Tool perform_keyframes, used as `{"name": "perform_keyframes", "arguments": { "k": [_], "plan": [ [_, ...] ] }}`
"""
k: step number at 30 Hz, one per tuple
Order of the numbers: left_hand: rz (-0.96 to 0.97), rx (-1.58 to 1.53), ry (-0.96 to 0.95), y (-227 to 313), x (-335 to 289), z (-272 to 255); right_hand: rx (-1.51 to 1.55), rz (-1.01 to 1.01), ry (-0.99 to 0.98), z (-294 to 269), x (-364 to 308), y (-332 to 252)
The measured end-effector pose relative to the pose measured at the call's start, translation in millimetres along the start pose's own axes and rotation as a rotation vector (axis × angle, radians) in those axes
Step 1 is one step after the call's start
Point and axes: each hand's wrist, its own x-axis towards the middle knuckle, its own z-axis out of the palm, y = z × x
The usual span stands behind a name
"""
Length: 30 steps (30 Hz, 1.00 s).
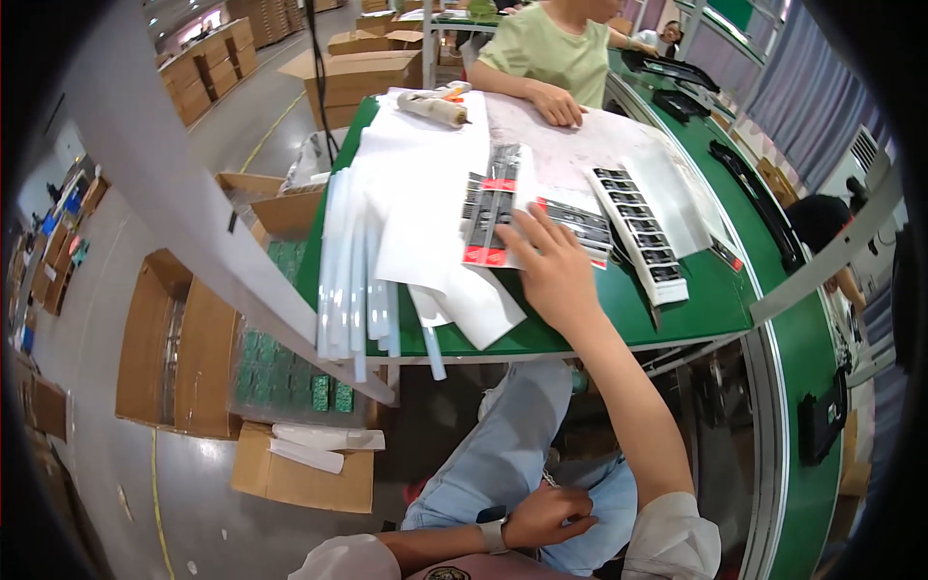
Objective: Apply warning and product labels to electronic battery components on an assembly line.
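My right hand (pixel 556 271) reaches over the green table (pixel 619 324), palm down with its fingers stretched out. Its fingertips lie at the edge of black packets with red bands (pixel 495 208) and beside another black-and-red packet (pixel 580 230); whether they press on them I cannot tell. Right of the hand stands a long white tray (pixel 643 242) holding a row of small black parts. My left hand (pixel 549 517) rests on my lap with the fingers curled in, nothing visible in them; a band sits on its wrist.
White sheets (pixel 430 184) and translucent tubes (pixel 353 280) cover the table's left side, the tubes overhanging its edge. A glue gun (pixel 435 106) lies farther back. Across the table sits a person in a light green shirt (pixel 546 53). Cardboard boxes (pixel 174 348) stand on the floor at left.
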Motion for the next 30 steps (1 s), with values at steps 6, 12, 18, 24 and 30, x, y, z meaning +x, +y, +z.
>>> {"name": "perform_keyframes", "arguments": {
  "k": [6,12,18,24,30],
  "plan": [
    [-0.133,-0.594,0.218,1.2,20.2,-66.3,-0.244,0.042,0.149,-46.1,-38.8,-13.1],
    [-0.168,-1.297,0.346,3.1,42.5,-107.2,-0.276,-0.159,-0.012,-102.2,-116.8,-73.0],
    [-0.256,-0.721,0.432,3.5,44.5,-107.0,-0.093,-0.285,-0.421,-136.2,-141.3,-99.6],
    [-0.073,-0.268,0.343,16.6,27.0,-94.2,0.333,0.101,-0.258,-147.3,-138.7,-106.8],
    [-0.115,-0.291,0.243,39.4,21.9,-92.2,0.199,0.249,-0.06,-143.9,-146.8,-102.4]
  ]
}}
